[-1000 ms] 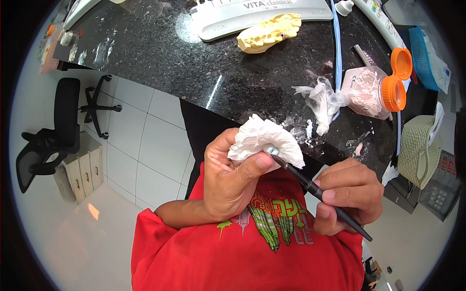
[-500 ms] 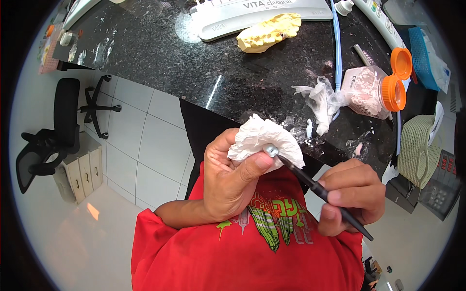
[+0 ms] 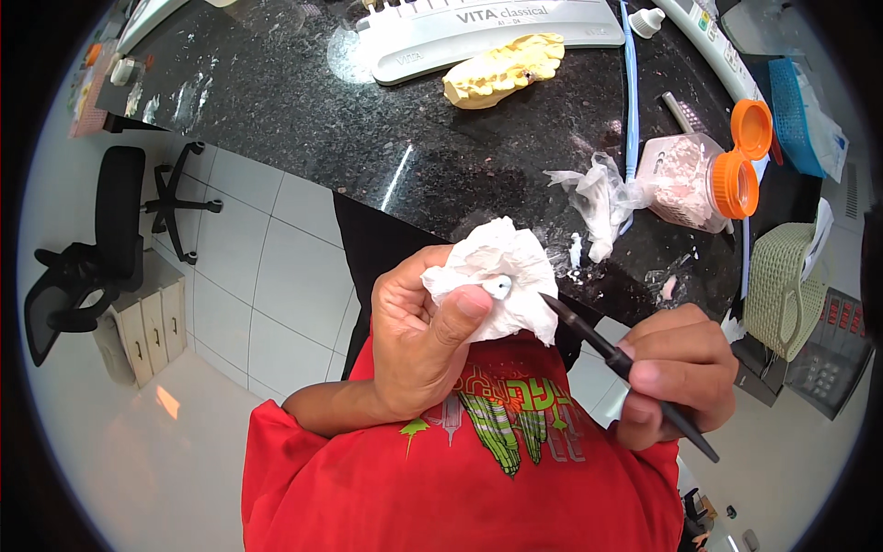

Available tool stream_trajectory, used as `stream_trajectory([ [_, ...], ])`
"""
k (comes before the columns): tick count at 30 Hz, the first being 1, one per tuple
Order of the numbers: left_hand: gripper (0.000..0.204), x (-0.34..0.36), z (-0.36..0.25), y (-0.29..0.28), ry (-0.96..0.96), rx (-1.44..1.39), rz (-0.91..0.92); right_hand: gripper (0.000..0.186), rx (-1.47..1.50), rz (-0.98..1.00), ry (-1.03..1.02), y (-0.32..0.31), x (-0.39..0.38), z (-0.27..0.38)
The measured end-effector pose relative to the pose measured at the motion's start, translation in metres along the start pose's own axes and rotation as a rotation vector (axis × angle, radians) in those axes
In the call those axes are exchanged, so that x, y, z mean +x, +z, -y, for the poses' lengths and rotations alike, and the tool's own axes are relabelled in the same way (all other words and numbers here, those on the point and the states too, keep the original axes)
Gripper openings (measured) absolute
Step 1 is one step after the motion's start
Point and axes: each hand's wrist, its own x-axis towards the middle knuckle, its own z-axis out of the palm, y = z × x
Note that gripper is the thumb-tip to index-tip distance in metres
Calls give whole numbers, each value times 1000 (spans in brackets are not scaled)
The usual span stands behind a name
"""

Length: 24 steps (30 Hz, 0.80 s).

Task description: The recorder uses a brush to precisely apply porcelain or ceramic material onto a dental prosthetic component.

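My left hand (image 3: 423, 317) is closed around a crumpled white tissue (image 3: 524, 253). Against the tissue, by my thumb tip, it pinches a small pale tooth-shaped piece, likely a dental crown (image 3: 499, 287), with a dark spot on its face. A slim black brush (image 3: 602, 350) is gripped between the thumb and fingers of my right hand (image 3: 682, 373). Its dark tapered tip lies over the tissue's right edge, apart from the crown. Beyond my hands, a yellow dental cast (image 3: 506, 74) with a row of teeth rests on the dark speckled counter (image 3: 276, 101).
A grey shade-guide holder (image 3: 501, 32) stands behind the cast. To the right are a crumpled clear plastic wrap (image 3: 602, 202), a blue tube (image 3: 631, 101) and an open orange-capped jar (image 3: 685, 179) of pinkish material. White crumbs dot the counter edge. A black chair (image 3: 120, 212) stands at left.
The brush tip has left the crown and moved right, to the tissue's edge. My left hand has turned slightly and shifted left, showing more of the crown's face.
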Motion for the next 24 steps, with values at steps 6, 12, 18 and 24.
stream_trajectory([
  [6,48,1,-1,3,-15,119,-61,21,-87,21,-110,6,-2,-8],
  [12,48,1,-2,2,-27,137,-50,23,-92,40,-93,7,-1,-8],
  [18,46,1,-1,2,-17,133,-52,24,-112,61,-90,6,-1,-8],
  [24,46,0,-1,1,-26,121,-40,23,-93,76,-87,3,-2,-7],
])
